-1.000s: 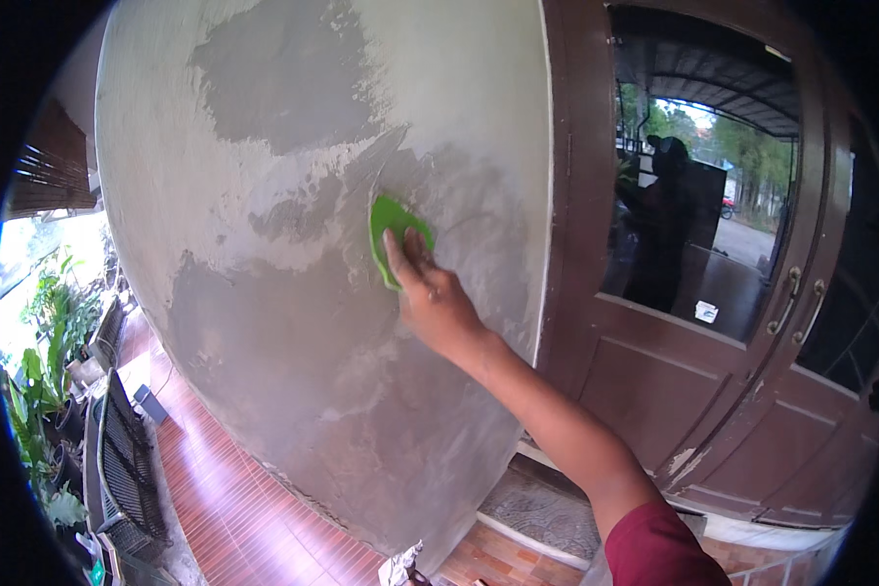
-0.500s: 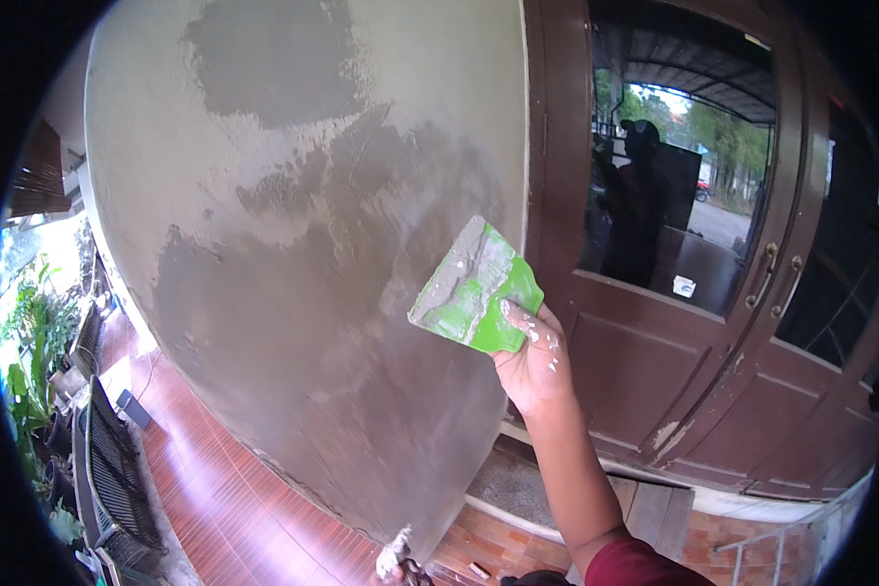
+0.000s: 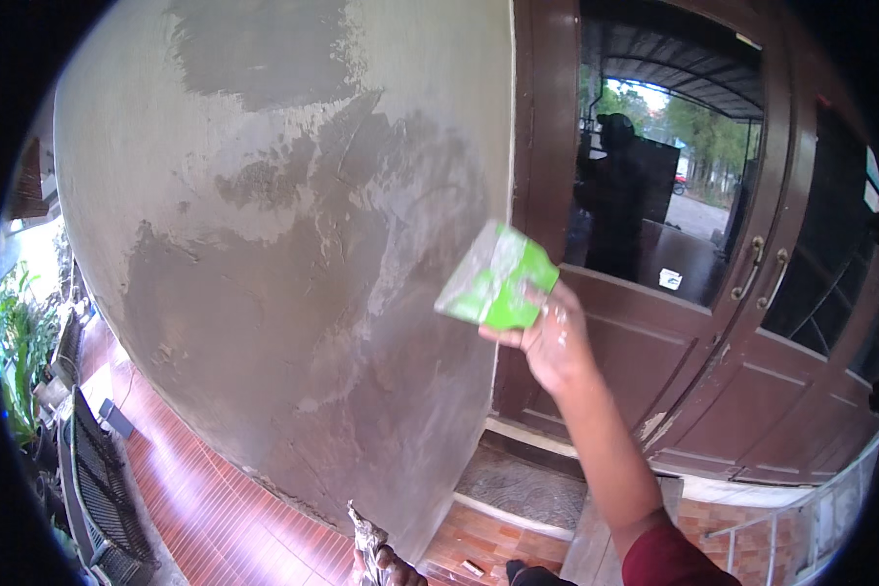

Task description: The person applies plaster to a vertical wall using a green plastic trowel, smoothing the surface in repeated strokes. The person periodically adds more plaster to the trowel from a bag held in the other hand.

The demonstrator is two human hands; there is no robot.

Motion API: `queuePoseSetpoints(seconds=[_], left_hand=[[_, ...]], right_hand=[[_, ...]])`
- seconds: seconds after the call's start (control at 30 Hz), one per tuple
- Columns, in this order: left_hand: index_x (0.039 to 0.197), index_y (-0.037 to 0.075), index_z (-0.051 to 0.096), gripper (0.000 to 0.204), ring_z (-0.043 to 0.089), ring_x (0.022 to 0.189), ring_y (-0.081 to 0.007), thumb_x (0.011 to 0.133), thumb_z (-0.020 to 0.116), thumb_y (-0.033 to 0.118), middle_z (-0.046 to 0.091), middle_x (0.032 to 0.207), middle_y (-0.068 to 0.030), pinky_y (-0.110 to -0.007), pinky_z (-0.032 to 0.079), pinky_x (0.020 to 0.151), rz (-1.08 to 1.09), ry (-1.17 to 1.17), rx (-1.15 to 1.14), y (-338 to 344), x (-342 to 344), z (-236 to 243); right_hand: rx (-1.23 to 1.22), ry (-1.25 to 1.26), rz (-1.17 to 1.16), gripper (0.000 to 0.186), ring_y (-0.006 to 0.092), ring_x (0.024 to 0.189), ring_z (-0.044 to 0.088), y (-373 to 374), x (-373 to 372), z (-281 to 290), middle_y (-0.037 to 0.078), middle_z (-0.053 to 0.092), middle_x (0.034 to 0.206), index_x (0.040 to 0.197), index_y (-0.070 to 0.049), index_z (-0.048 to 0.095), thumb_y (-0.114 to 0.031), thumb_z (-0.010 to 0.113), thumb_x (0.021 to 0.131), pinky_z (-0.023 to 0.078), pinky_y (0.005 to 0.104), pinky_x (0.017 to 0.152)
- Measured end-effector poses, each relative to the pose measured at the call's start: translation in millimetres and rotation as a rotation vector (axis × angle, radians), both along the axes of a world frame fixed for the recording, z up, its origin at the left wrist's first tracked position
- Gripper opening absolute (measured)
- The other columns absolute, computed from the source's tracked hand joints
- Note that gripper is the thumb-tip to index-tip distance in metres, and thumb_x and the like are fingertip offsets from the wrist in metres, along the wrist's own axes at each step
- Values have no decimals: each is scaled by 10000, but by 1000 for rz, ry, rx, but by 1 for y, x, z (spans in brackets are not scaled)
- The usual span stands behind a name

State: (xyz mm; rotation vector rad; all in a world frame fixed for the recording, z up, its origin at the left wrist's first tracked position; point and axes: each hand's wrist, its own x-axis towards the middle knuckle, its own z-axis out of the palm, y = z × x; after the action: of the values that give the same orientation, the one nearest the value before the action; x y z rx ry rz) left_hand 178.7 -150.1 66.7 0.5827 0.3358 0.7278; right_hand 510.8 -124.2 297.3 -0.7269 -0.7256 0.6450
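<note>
My right hand (image 3: 557, 342) is closed on the handle end of a green plastic putty scraper (image 3: 518, 278), thumb on its face. Greyish-white paste smears the scraper's wide edge, and white flecks dot the hand. The blade is in front of the wall near its right edge; whether it touches cannot be told. Low in the picture, my left hand (image 3: 398, 566) is partly cut off by the lower edge, its fingers wrapped around a paste-coated, whitish-grey thing (image 3: 367, 535) with a narrow tip. Dark, uneven patches of grey plaster cover much of the pale wall (image 3: 273, 293).
Right of the wall stands a brown double door (image 3: 606, 361) with glass panes and metal handles. Below it are a stone step (image 3: 523, 483) and reddish tiles. A dark metal bench (image 3: 103, 498) and plants (image 3: 20, 361) line the left side. A pale metal railing (image 3: 801, 527) is at lower right.
My right hand and the scraper have shifted slightly right, and the blade looks blurred. My left hand and its coated thing show more, further up and left. The whole view has shifted a little.
</note>
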Motion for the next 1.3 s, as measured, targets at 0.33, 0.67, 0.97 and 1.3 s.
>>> queuePoseSetpoints(seconds=[0.33,0.67,0.97,1.3], left_hand=[[1217,44,502,370,542,622,-267,952,532,301,528,873,-153,-393,436,534,-12,-755,155,-17,83,3],[1375,-56,325,757,627,798,-239,781,722,194,628,915,-160,-360,520,685,345,143,212,-50,193,63],[1285,-48,492,636,625,784,-251,838,688,359,590,1086,-205,-356,545,665,691,518,265,-71,263,71],[1282,-71,501,451,639,814,-177,865,632,38,658,899,-100,-315,503,789,545,452,431,-77,264,72]], right_hand=[[200,239,323,387,389,1072,616,-46,-8,-34,214,555,1221,1274,12,418,-138,492,925,588,605,752],[-88,327,279,328,143,994,575,-84,2,-135,98,604,1111,1188,49,534,-18,613,877,446,300,895],[128,-685,-462,450,187,734,509,-59,93,-140,47,571,888,1199,13,555,-5,720,781,433,317,703],[220,-1434,-167,454,162,629,490,-44,122,-97,-28,522,730,1097,-165,720,-44,755,661,381,310,593]])
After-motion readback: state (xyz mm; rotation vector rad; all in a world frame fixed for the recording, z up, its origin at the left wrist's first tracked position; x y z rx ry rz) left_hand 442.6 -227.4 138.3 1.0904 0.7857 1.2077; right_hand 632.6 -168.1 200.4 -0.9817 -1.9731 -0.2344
